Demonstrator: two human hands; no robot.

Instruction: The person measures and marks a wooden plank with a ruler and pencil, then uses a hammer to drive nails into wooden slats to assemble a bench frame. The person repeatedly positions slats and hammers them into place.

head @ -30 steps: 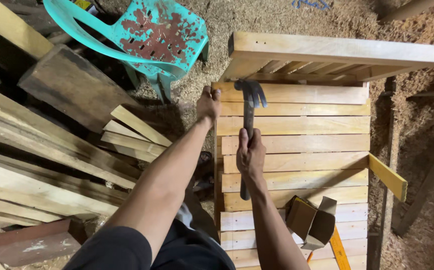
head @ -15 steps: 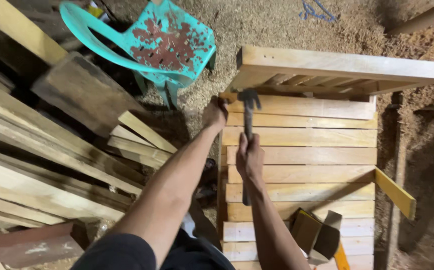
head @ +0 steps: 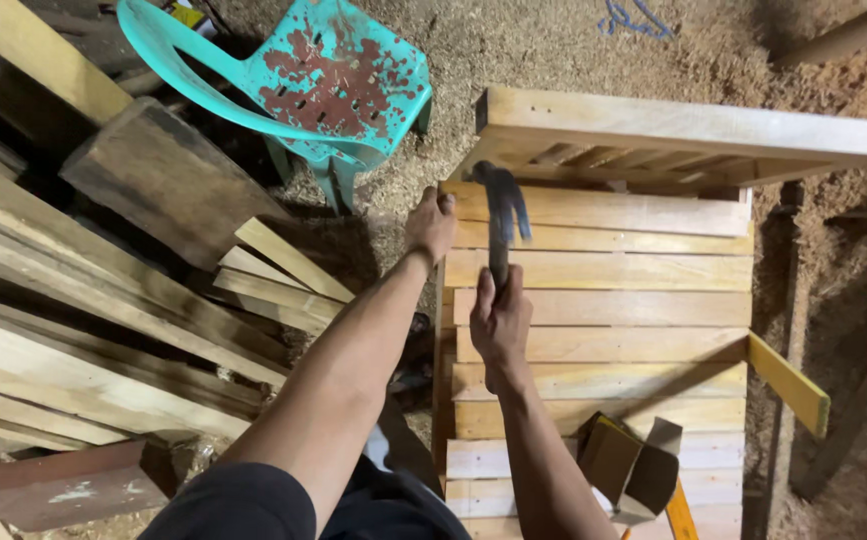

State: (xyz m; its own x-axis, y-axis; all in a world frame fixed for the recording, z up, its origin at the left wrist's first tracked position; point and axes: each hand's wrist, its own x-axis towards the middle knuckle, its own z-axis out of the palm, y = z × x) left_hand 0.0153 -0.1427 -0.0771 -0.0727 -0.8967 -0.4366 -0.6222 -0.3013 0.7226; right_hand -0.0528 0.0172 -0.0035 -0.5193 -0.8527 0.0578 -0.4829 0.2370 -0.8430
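Observation:
My right hand [head: 498,325] grips the handle of a claw hammer [head: 501,210], whose dark head is raised and blurred over the far slats of a pale wooden slatted panel [head: 643,300]. My left hand [head: 430,222] rests on the panel's far left corner, fingers curled at the edge of the top slat. Whether it pinches a nail is too small to tell. A second wooden frame [head: 693,130] lies just beyond the panel.
A teal plastic chair [head: 323,80] with worn red patches stands at the back. Stacked planks and a thick block [head: 153,180] fill the left. An open cardboard box [head: 633,465] sits on the near slats. Sawdust covers the floor; a loose yellowish strip [head: 788,380] sticks out on the right.
The hammer head has swung slightly, now blurred above the far slats. The view shifted a little; both hands stay at the same places on the panel.

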